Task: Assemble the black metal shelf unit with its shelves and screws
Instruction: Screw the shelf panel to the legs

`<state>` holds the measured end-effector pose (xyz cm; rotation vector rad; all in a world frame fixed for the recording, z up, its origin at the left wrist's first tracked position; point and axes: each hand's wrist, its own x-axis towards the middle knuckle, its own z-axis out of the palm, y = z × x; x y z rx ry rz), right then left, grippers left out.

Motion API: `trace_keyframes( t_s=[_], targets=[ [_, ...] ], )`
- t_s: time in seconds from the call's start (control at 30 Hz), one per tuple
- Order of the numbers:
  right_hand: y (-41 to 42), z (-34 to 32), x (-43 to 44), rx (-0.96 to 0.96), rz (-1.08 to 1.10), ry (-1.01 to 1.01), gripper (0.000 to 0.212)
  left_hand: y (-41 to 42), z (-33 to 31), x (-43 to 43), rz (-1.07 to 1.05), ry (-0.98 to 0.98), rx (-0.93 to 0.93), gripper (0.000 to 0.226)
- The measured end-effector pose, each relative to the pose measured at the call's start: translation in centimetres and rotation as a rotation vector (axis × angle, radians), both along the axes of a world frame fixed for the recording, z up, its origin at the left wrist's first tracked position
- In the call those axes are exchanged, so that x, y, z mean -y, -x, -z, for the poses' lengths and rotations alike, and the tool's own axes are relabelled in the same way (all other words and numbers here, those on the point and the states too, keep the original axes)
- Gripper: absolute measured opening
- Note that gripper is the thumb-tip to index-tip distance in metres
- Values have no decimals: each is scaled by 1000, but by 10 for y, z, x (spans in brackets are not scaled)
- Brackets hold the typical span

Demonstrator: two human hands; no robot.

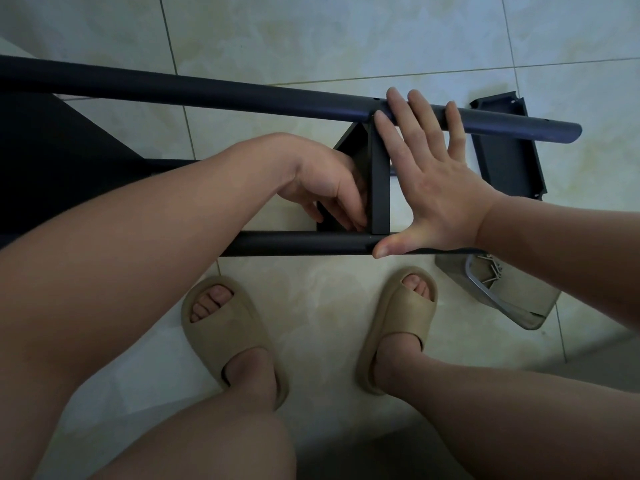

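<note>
Matte black on the upper pole point(242, 95), lower pole point(298, 242) and mounted shelf point(380, 188). Dark grey-black on the loose shelf point(505, 157). Pale cream floor tiles point(311, 36), faintly marbled, with thin dark grout lines point(398, 73). Beige slippers point(225, 327). Silvery screws point(491, 268) in a greyish container point(533, 296).
</note>
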<state>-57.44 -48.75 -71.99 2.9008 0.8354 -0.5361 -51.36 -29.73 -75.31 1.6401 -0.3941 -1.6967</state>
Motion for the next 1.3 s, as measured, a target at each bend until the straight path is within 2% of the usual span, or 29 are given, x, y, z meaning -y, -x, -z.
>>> trace_keyframes(
  t_s=[0.2, 0.27, 0.37, 0.47, 0.63, 0.7, 0.83, 0.93, 1.07, 1.17, 1.3],
  targets=[
    [1, 2, 2, 15, -12, -33, 143, -2, 10, -5, -21, -86, 75, 13],
    [1, 2, 3, 14, -15, -34, 142, 0, 18, -8, -112, -164, 213, 17],
    [2, -1, 2, 4, -10, -25, 142, 4, 9, -18, -194, -223, 514, 18],
    [3, -11, 0, -15, -1, 22, 143, 13, -16, -34, -258, -260, 536, 15],
    [4, -39, -8, -65, 32, 118, 142, 35, -55, -48, -87, -434, 610, 27],
    [10, -53, -10, -103, 53, 101, 129, 46, -75, -45, -49, -474, 633, 30],
    [29, -75, -9, -134, -7, 138, 86, 74, -102, -36, 39, -561, 751, 42],
    [45, -87, -10, -204, -2, 145, 70, 101, -103, -32, 113, -591, 792, 41],
    [66, -107, -6, -296, 102, 165, 60, 121, -95, -24, 211, -663, 1037, 23],
    [72, -117, 3, -281, 177, 104, 58, 115, -103, -22, 134, -657, 1088, 20],
    [78, -122, 14, -197, 183, 85, 69, 102, -117, -22, -43, -670, 1151, 15]
  ],
)
